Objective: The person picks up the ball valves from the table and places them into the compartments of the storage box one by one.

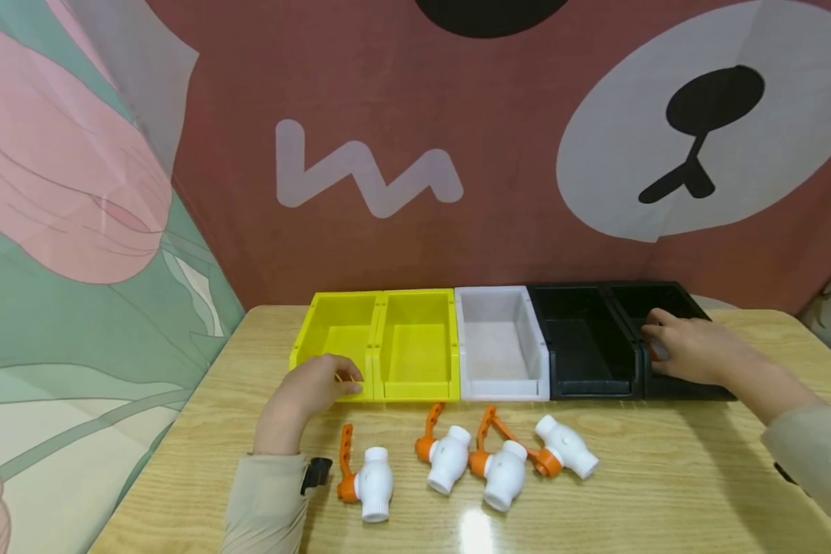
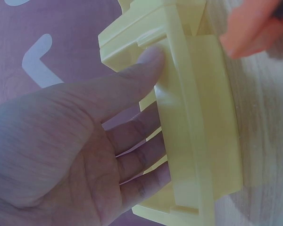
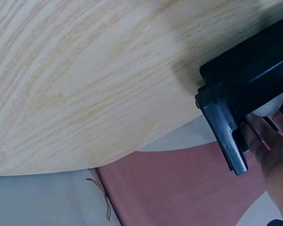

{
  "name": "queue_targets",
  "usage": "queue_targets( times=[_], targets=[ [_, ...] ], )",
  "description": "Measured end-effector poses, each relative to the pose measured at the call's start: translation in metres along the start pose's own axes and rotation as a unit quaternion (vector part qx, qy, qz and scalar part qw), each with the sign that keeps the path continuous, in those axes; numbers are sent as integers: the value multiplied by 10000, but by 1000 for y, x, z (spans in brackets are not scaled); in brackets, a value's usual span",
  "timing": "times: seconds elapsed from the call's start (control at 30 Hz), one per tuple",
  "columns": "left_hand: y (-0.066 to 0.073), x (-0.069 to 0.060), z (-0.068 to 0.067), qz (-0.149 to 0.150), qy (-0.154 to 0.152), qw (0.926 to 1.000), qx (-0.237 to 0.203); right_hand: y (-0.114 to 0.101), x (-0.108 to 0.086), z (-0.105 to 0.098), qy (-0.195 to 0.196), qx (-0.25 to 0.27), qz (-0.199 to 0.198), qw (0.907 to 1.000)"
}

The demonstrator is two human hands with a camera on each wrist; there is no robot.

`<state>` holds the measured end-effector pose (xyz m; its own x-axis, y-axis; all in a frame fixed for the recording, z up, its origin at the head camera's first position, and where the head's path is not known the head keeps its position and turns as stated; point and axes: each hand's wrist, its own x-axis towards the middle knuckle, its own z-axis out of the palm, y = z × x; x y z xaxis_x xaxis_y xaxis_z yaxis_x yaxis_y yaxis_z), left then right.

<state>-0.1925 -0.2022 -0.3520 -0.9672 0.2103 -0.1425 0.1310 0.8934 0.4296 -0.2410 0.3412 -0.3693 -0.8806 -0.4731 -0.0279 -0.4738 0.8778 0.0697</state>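
My left hand (image 1: 309,387) is at the front of the leftmost yellow bin (image 1: 339,308). In the left wrist view its thumb lies at the bin's front lip, and the loosely bent fingers (image 2: 139,162) reach behind the front wall; nothing is seen held. My right hand (image 1: 692,350) is inside the rightmost black bin (image 1: 692,391) and grips a ball valve. A bit of the valve's orange part shows by the fingers, and its white body (image 3: 270,107) shows under the bin's edge in the right wrist view. Most of that valve is hidden.
Several white ball valves with orange handles, among them a left one (image 1: 375,485) and a right one (image 1: 569,446), lie on the wooden table (image 1: 415,531). Another yellow bin (image 1: 417,391), a white bin (image 1: 504,390) and a black bin (image 1: 592,388) complete the row before a printed cloth (image 1: 415,254).
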Motion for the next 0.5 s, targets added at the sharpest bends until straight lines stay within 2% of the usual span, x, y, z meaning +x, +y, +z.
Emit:
queue_targets(
  times=[0.5],
  targets=[
    [0,0,1,48,51,10000,46,-2,5,4,-242,149,245,9993]
  ],
)
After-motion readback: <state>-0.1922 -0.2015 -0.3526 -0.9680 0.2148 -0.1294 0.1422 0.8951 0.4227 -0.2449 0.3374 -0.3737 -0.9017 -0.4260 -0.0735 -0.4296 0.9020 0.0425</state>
